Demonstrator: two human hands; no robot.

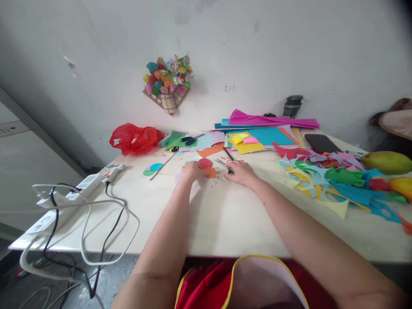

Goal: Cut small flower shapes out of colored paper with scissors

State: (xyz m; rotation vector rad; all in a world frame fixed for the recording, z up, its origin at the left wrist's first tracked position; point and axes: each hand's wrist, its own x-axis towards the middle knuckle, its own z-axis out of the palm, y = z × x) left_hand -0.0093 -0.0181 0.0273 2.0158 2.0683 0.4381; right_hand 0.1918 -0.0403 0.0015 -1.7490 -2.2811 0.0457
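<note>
My left hand (192, 171) has its fingers closed at the left edge of an orange flower-shaped piece of paper (211, 173). Just behind that piece lies a red paper circle (205, 163). My right hand (242, 173) is around the dark handles of a small pair of scissors (222, 162), whose blades are parted and point left towards the papers. Tiny paper scraps (219, 180) are scattered on the table between my hands. Blue (156, 166) and green (148, 173) paper circles lie to the left, beside a thin dark strip (163, 165).
Coloured paper sheets (273, 138) and a second pair of scissors (189, 140) lie at the back. A red plastic bag (137, 139) and a power strip (69, 201) with loose cables are at left. Paper offcuts (322, 180), a phone (322, 143) and a mango (386, 162) occupy the right.
</note>
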